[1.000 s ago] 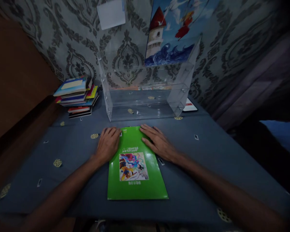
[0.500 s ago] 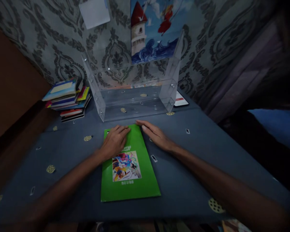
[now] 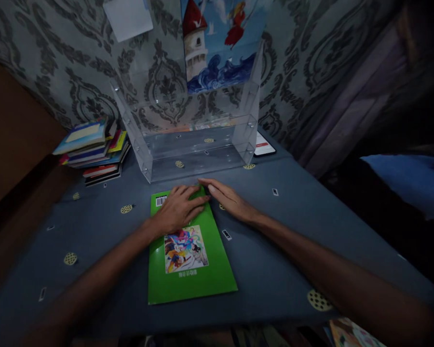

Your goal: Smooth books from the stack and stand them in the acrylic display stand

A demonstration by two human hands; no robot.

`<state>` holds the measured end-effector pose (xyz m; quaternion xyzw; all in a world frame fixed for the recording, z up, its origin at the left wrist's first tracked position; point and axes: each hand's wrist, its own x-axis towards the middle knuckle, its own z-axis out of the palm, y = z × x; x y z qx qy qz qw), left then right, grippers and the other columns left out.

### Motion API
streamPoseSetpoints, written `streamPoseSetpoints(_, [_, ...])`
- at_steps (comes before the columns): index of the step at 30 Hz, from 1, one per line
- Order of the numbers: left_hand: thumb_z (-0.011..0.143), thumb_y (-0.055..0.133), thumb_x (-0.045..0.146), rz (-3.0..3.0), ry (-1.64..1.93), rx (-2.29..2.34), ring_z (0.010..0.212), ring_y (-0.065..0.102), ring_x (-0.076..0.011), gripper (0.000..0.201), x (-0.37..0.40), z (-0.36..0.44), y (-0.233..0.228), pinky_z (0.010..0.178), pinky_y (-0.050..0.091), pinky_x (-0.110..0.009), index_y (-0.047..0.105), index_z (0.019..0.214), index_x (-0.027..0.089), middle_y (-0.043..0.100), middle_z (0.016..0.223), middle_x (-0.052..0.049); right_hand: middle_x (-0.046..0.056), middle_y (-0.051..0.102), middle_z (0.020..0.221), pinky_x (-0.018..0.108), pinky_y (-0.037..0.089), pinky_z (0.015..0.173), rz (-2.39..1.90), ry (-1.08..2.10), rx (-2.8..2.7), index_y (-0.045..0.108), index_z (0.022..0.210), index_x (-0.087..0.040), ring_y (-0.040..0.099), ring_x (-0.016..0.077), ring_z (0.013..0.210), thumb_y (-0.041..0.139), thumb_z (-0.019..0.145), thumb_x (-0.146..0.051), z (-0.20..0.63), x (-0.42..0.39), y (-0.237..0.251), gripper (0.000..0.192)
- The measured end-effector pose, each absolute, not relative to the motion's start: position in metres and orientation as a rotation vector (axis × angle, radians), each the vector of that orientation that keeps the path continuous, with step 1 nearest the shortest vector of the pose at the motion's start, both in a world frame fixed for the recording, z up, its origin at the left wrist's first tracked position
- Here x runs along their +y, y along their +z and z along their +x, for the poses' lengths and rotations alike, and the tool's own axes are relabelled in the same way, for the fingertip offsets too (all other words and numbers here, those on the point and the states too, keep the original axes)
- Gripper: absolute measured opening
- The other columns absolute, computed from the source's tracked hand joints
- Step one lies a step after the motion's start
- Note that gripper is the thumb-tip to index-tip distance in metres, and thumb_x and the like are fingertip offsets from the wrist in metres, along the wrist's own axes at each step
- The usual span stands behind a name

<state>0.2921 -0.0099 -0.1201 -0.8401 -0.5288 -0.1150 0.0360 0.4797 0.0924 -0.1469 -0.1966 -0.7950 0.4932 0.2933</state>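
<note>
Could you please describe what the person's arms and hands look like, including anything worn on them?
Both forearms are bare as far as the picture shows: no sleeves, gloves, watch or bracelet. The left hand and right hand show no rings, though the dim light hides fine detail.

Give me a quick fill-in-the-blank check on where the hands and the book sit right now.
1. The left hand lies flat on the ____ book.
2. The stack of books sits to the ____ of the clear acrylic rack.
3. The right hand rests at the book's ____ far corner.

Missing words: green; left; right
</note>
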Motion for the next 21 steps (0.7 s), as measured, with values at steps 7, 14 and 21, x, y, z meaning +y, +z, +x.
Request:
streamPoseSetpoints(7, [0.104, 0.040, 0.043, -2.694, -0.300, -1.527, 0.112, 0.051, -0.0282, 0.039, -0.006, 0.286, -0.114, 0.097, 0.044, -0.048, 0.064, 0.132, 0.031, 0.055, 0.128, -0.012, 0.007, 0.062, 0.140, 0.046, 0.037, 0.117, -0.520, 1.280, -2.135, 0.058, 0.139, -0.026, 0.055, 0.0239, 0.132, 0.035, 0.102, -0.058, 0.479, 0.092, -0.144, 0.054])
streamPoseSetpoints(14, [0.105, 0.039, 0.041, -2.944, -0.356, -1.402, 0.124, 0.052, -0.0273, 0.038, -0.006, 0.271, -0.100, 0.109, 0.037, -0.048, 0.069, 0.124, 0.027, 0.056, 0.127, -0.012, 0.009, 0.070, 0.126, 0.046, 0.043, 0.109, -0.480, 1.119, -2.170, 0.060, 0.136, -0.023, 0.063, 0.0234, 0.120, 0.033, 0.104, -0.053, 0.477, 0.092, -0.148, 0.052])
streamPoseSetpoints(21, [0.100, 0.051, 0.038, -2.582, -0.221, -1.760, 0.113, 0.056, -0.0291, 0.029, -0.029, 0.313, -0.097, 0.098, 0.044, -0.050, 0.063, 0.118, 0.018, 0.060, 0.121, -0.012, 0.008, 0.073, 0.115, 0.045, 0.047, 0.104, -0.493, 1.126, -2.117, 0.061, 0.134, -0.023, 0.066, 0.0228, 0.112, 0.033, 0.104, -0.051, 0.478, 0.090, -0.147, 0.049])
